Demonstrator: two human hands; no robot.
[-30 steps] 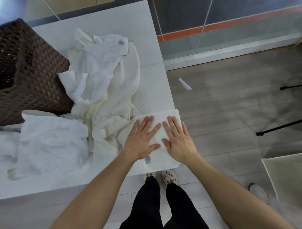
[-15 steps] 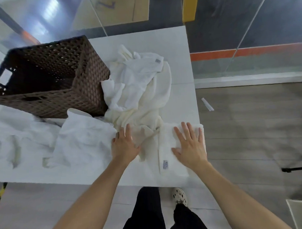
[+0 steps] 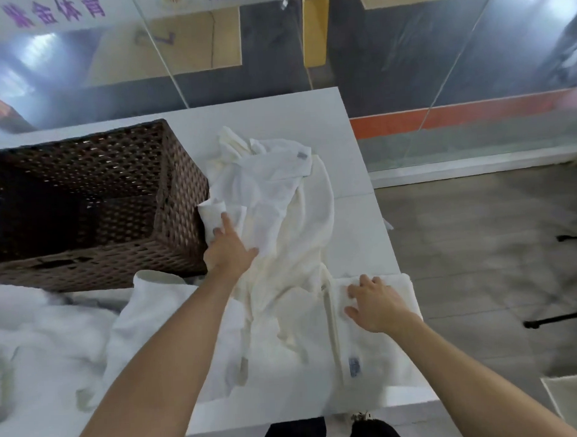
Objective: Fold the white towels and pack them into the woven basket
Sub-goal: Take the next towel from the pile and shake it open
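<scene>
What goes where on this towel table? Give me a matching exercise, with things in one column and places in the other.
Things:
1. woven basket
2. folded towel
3. crumpled towel pile
4. left hand

Places:
A. near right corner of the table, under the right hand
B. middle of the table, against the basket's right side
C. on the pile's left edge, beside the basket
D. left part of the table

Pairs: 1-D, 2-A, 3-B, 4-C
</scene>
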